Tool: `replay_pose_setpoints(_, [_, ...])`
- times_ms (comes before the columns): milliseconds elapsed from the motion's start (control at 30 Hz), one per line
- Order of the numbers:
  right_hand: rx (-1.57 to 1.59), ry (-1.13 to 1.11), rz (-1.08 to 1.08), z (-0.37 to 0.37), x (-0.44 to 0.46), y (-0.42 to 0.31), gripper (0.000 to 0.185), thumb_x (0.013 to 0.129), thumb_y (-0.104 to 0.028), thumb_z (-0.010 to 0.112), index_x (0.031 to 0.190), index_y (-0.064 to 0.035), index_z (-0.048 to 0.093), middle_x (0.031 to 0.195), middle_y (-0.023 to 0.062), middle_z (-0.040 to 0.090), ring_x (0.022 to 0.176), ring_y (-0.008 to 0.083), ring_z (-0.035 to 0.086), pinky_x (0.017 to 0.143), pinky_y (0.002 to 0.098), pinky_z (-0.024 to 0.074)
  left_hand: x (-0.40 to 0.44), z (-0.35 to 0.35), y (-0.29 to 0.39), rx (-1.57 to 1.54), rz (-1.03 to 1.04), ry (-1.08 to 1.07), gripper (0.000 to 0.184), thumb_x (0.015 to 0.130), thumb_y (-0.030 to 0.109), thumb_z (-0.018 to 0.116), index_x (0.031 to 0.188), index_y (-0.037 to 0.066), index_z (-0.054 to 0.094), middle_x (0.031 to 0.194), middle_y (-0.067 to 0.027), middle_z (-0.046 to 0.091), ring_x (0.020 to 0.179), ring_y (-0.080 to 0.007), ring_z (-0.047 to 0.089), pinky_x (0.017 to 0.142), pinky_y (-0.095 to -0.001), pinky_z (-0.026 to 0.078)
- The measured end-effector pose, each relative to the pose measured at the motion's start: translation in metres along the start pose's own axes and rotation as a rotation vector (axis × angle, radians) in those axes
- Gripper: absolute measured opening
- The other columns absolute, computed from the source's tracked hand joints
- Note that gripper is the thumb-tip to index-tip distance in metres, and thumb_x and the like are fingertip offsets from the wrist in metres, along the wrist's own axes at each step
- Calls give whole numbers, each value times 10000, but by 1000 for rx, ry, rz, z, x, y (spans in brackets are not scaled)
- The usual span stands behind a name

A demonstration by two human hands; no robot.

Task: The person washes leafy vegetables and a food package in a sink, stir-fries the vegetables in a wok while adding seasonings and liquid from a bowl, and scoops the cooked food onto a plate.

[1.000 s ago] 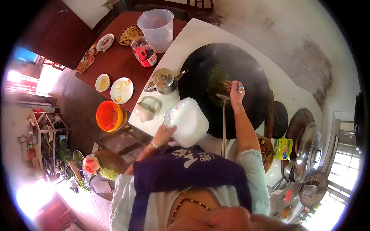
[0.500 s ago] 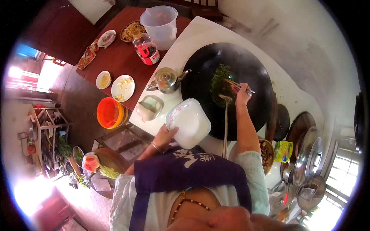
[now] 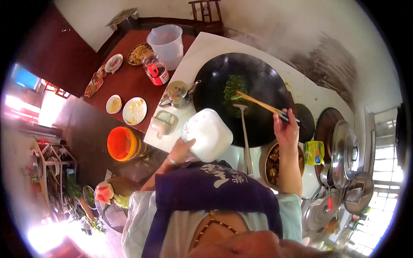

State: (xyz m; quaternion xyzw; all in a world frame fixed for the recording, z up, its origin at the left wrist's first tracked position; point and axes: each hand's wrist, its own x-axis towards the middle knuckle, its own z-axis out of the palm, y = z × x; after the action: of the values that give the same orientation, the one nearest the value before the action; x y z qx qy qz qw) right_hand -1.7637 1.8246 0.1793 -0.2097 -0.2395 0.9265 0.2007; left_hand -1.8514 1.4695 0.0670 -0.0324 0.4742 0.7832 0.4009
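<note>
My left hand [image 3: 181, 150] grips the left edge of a white square bowl [image 3: 213, 137] with a floral pattern, its thumb over the rim. My right hand [image 3: 287, 129] holds a pair of wooden chopsticks [image 3: 258, 102] near their blue ends. Their tips point down-left over the large black wok [image 3: 215, 77], close to a clump of green leafy vegetables [image 3: 233, 88]. A metal spatula [image 3: 246, 139] leans in the wok, its head at the greens and its handle over the near rim. Steam rises from the wok.
Left of the wok are a metal kettle [image 3: 177, 93] and a lidded container [image 3: 161, 123]. A red table [image 3: 129, 81] holds a pitcher [image 3: 167, 45], a red-labelled bottle [image 3: 155, 72] and plates. A brown-filled bowl [image 3: 272, 165], a yellow packet [image 3: 314, 152] and lids [image 3: 344, 150] are at right.
My right hand with the chopsticks has moved right and down, away from the greens. More of the chopsticks shows. The camera view has shifted slightly. My left hand still holds the bowl.
</note>
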Motion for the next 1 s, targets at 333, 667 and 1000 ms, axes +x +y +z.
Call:
replay_pose_setpoints(333, [206, -488, 23, 71, -183, -28, 337, 1000, -305, 262, 854, -45, 419, 759, 122, 465, 418, 217, 510, 358, 260, 456, -12, 20, 5, 29, -62, -79, 483, 893, 100, 523, 1314, -5, 310, 1173, -170, 542, 976, -277, 620, 747, -379, 592])
replay_pose_setpoints(667, [243, -280, -405, 7, -226, -75, 347, 989, -324, 325, 840, -46, 468, 737, 147, 535, 534, 228, 595, 475, 277, 528, 1, 37, -19, 87, -120, -150, 498, 891, 75, 506, 1332, -16, 293, 1248, -176, 489, 1092, -298, 552, 854, -418, 536])
replay_pose_setpoints(1000, [691, 922, -656, -381, -174, -118, 369, 959, -228, 398, 1152, 85, 418, 1089, 248, 546, 915, 407, 602, 822, 466, 555, -14, 52, -29, 295, -32, -65, 433, 894, 153, 485, 1269, -44, 394, 1135, -160, 557, 940, -254, 619, 625, -324, 572])
